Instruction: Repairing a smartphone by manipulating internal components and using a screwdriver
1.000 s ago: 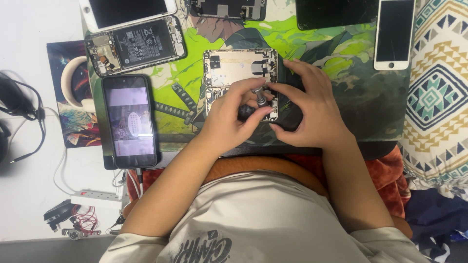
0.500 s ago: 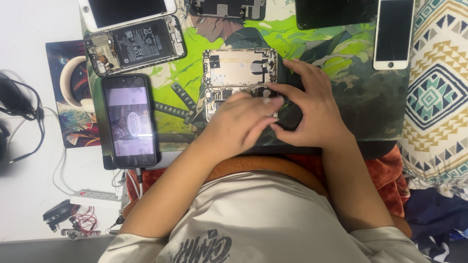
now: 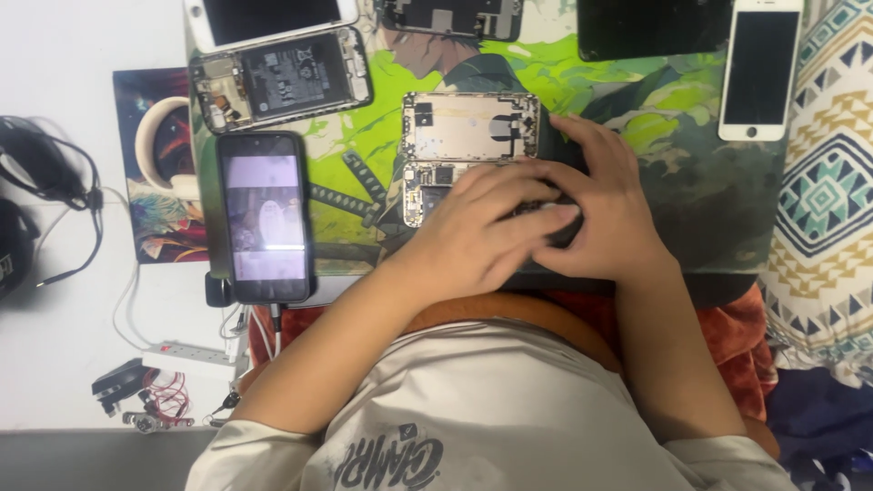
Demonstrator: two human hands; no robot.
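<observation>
My left hand [image 3: 486, 227] lies across the near end of the opened phone [image 3: 468, 145], fingers stretched out flat toward the right and overlapping my right hand [image 3: 605, 214]. The right hand cups in from the right side, its fingers curled around something small and dark at the phone's near right corner (I cannot tell what it is, since both hands cover it). Whether either hand truly pinches anything is hidden.

The opened phone sits on the green printed mat [image 3: 364, 136], in the middle of it, its bare metal frame and circuit parts facing up, the far half uncovered. To the left, a dark phone with a lit screen [image 3: 265, 216] lies upright along the mat's left edge, a cable leaving its near end. Further off on the left lies another opened phone showing its battery [image 3: 282, 80]. A white screen panel [image 3: 760, 68] rests far right, well apart from my hands.
</observation>
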